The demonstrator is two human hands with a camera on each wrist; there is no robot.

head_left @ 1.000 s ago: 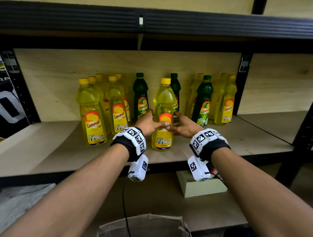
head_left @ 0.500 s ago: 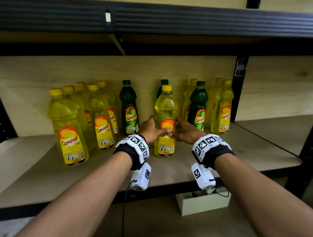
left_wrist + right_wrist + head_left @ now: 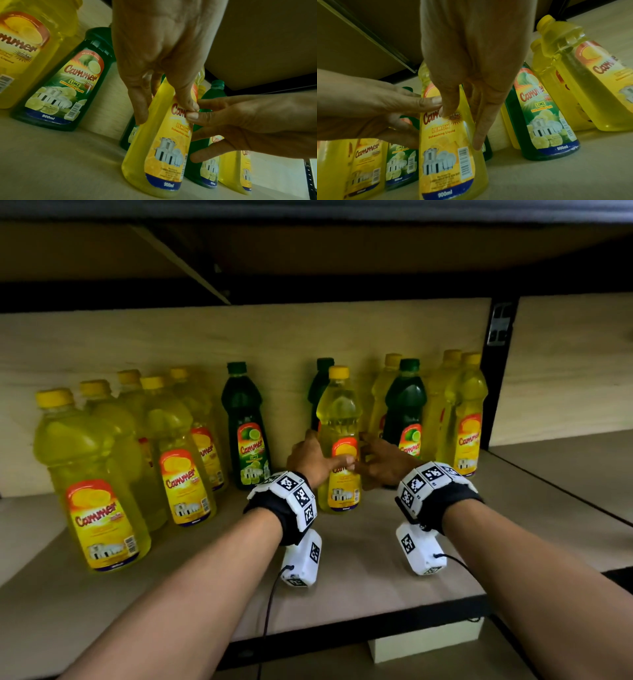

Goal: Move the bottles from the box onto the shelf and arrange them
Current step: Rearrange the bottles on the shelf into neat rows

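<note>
the lemon bottle (image 3: 339, 440) is standing upright on the shelf (image 3: 359, 570), nearest you in the middle, ahead of the green bottles (image 3: 245, 422). your left hand (image 3: 310, 458) and right hand (image 3: 383, 462) are both grasping it at the label waist, thumbs meeting in front. being full, it is likely handling heavy and slick, so you are best gripping that narrow waist.

— What sat under the front edge of the shelf?
— A pale box (image 3: 424, 643), on the floor toward the right corner.
— Anything else?
— A black upright post (image 3: 498, 378) with a grey bracket (image 3: 499, 325) stood at the back right.
</note>
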